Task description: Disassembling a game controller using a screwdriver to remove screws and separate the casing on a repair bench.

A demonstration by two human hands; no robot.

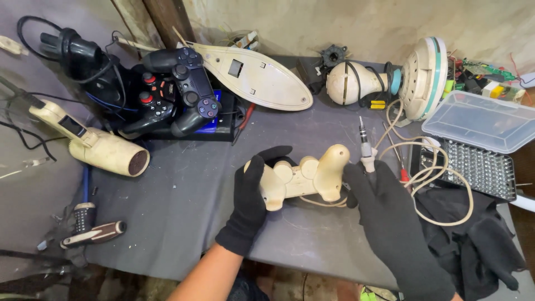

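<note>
Cream game controller crosswise, grips pointing away.

**Soft, even light; sharp centre, dim corners**

Diffuse light falls from about 12 o'clock, brightest on the wall. Shadows on the tabletop are faint. Focus is crisp mid-frame; the 7 o'clock corner goes dark, with slight wide-angle bending at edges.

Dark blue gamepad stacked over a black one with red buttons, upper left. Cream hair dryer lying beside them, nozzle toward the middle. White oval plastic shell against the wall. Round cream lamp-like device on its side. Clear plastic lid over a bit set tray. Black-and-white tool handle near the table's front left edge.
</note>
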